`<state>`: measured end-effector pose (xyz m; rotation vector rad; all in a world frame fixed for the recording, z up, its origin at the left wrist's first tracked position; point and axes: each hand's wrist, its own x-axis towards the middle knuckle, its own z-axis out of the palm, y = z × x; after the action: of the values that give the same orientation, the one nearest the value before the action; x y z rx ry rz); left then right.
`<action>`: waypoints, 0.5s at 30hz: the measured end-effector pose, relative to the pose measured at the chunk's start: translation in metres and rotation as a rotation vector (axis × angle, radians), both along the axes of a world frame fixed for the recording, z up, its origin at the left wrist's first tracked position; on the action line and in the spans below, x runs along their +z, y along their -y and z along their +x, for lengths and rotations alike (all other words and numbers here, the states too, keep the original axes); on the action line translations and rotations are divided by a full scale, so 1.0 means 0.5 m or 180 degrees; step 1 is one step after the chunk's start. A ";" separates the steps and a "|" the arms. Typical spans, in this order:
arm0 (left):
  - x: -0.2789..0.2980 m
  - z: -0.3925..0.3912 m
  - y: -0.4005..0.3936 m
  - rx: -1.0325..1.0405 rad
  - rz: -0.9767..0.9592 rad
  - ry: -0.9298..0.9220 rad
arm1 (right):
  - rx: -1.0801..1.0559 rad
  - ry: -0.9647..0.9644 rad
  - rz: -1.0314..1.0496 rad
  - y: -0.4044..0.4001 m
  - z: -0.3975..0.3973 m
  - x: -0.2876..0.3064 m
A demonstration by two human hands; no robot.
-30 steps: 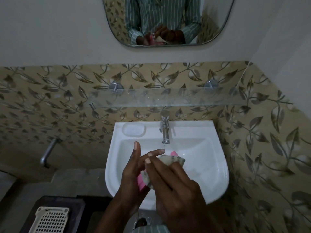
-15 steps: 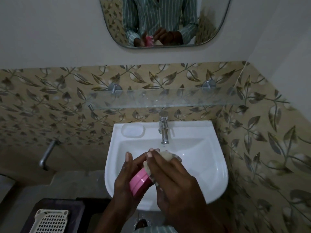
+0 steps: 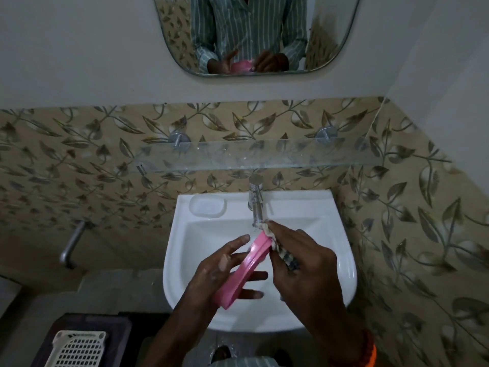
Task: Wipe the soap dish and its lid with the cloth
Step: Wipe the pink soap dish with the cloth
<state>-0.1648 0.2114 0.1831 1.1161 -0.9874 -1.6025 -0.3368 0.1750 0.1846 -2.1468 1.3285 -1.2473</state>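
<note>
A pink soap dish (image 3: 244,271) stands on edge over the white basin, gripped in my left hand (image 3: 211,276) with the fingers spread along both sides. My right hand (image 3: 304,263) is shut on a pale checked cloth (image 3: 280,250) and presses it against the dish's right face, close to the top edge. Most of the cloth is hidden under my fingers. I cannot tell whether the pink piece is the dish or its lid, or both together.
The white sink (image 3: 341,266) has a moulded soap recess (image 3: 207,206) at its back left and a chrome tap (image 3: 256,200) just above my hands. A glass shelf (image 3: 264,154) runs over it. A white plastic basket (image 3: 79,348) sits low left.
The pink dish has been turned on edge and lifted more into view in my left hand. My right hand with the cloth has slid up along it towards the tap.
</note>
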 end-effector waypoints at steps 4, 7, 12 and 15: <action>-0.005 -0.018 -0.004 -0.0180 -0.0428 0.0939 | 0.0000 -0.0407 -0.0399 -0.010 -0.002 -0.011; -0.003 -0.024 -0.003 -0.0123 -0.0473 0.0900 | 0.0307 -0.0676 -0.0659 -0.027 0.002 0.002; 0.003 -0.004 -0.006 -0.0274 -0.0693 0.1053 | 0.0358 -0.0248 -0.0260 -0.014 -0.006 0.000; 0.003 0.000 -0.012 -0.0276 -0.0869 0.1354 | 0.0166 0.0885 0.0848 -0.017 -0.010 0.000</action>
<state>-0.1647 0.2173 0.1849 1.2592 -1.5016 -1.2683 -0.3419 0.1833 0.1846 -1.7445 1.2339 -1.2186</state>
